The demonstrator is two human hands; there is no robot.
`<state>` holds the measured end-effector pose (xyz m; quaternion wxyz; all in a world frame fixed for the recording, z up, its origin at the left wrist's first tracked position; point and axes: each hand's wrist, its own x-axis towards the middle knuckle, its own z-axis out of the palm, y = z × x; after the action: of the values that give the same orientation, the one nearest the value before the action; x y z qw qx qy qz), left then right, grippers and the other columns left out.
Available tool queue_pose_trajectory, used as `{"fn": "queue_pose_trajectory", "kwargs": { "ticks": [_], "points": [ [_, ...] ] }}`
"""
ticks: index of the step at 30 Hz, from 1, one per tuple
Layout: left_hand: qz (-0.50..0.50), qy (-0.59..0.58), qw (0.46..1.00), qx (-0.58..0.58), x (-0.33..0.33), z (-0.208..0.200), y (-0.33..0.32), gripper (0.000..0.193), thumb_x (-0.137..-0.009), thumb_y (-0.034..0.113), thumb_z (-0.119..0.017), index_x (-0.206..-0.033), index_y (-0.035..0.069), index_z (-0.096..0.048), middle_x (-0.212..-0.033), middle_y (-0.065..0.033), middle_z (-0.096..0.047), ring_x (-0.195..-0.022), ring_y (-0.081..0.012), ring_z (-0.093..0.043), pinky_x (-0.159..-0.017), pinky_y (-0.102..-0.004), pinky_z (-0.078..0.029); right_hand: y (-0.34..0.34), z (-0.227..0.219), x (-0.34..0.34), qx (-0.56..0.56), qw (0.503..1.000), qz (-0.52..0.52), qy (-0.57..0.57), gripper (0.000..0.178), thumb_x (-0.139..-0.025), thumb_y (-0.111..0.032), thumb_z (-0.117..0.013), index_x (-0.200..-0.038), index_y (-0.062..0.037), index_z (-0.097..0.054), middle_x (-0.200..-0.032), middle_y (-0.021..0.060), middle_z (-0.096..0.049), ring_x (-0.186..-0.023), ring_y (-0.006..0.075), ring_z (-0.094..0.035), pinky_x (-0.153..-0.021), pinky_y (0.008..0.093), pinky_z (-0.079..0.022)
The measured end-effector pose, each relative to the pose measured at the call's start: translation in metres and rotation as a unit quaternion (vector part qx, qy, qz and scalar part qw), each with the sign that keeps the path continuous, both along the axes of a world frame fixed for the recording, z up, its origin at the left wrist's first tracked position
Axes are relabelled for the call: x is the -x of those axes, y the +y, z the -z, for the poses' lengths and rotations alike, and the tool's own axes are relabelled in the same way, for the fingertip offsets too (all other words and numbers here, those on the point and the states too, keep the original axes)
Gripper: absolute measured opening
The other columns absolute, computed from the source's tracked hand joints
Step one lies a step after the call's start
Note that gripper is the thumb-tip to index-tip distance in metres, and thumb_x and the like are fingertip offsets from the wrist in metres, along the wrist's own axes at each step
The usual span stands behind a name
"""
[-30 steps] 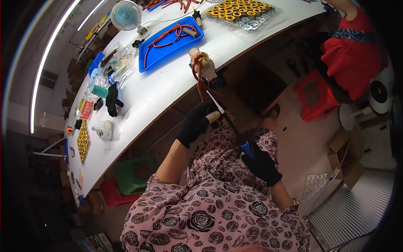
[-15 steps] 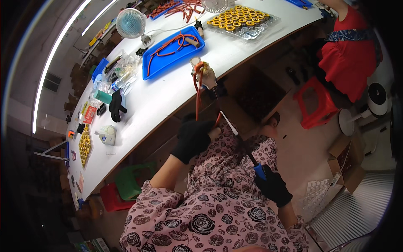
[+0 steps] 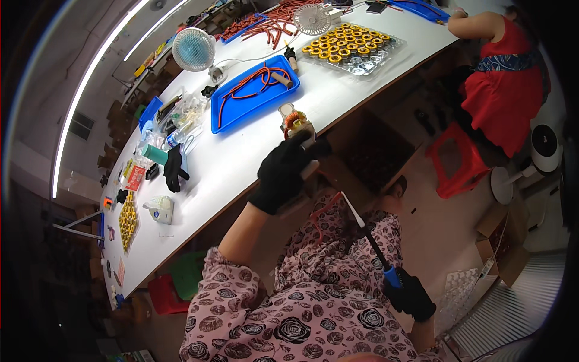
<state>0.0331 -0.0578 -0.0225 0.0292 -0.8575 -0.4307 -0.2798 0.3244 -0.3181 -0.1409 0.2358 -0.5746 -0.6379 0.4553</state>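
Two black-gloved hands are at work nearer the person than the blue tray (image 3: 241,114). The copper-coloured coil (image 3: 294,119) sits in a pale holder (image 3: 286,109) just beside the tray's near right corner, at the table edge. Over the holder's near end, the left hand (image 3: 280,178) has its fingers curled; I cannot tell whether they grip anything. Well apart from the tray, toward the person, the right hand (image 3: 411,298) is closed round the blue handle of a slim tool (image 3: 373,244), its white tip pointing back trayward. That tool looks light and rigid, best held by the handle, its thin tip probably the weak spot. The coil is likely dense and firm, with springy windings whose coating might scratch, so the holder's body seems the safer place to grasp.
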Motion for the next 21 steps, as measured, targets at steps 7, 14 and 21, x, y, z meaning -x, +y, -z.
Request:
{"fn": "queue_pose_trajectory", "kwargs": {
  "ticks": [7,14,21],
  "points": [
    [0.172,0.19,0.934,-0.25,-0.017,-0.04,0.054,0.042,-0.072,0.016,-0.056,-0.114,0.015,-0.056,-0.085,-0.0032,-0.051,-0.069,-0.0161,-0.053,-0.054,-0.0305,-0.043,0.048,-0.064,0.005,0.27,0.899,0.147,0.312,0.028,-0.078,-0.021,-0.066,-0.102,-0.0083,-0.058,-0.067,0.0078,-0.059,-0.051,0.0124,-0.054,-0.043,0.0282,-0.042],
    [0.072,-0.018,0.995,-0.07,0.011,-0.062,0.18,0.035,-0.07,0.003,-0.059,-0.103,0.014,-0.066,-0.088,-0.0045,-0.067,-0.074,-0.0163,-0.064,-0.061,-0.0291,-0.049,0.126,-0.045,0.074,0.053,0.966,0.197,0.159,0.024,-0.084,-0.026,-0.062,-0.099,-0.0084,-0.056,-0.069,0.0051,-0.057,-0.052,0.0116,-0.053,-0.047,0.0271,-0.043],
    [-0.006,-0.414,0.853,0.317,0.045,0.007,0.197,0.013,-0.077,0.009,-0.065,-0.087,0.001,-0.066,-0.071,-0.0038,-0.062,-0.052,-0.0086,-0.05,-0.049,-0.0218,-0.038,0.171,-0.039,0.131,0.244,0.857,0.042,0.453,0.014,-0.085,-0.017,-0.059,-0.094,-0.0092,-0.051,-0.062,-0.0018,-0.051,-0.046,0.0075,-0.048,-0.041,0.0228,-0.039]
  ]
}}
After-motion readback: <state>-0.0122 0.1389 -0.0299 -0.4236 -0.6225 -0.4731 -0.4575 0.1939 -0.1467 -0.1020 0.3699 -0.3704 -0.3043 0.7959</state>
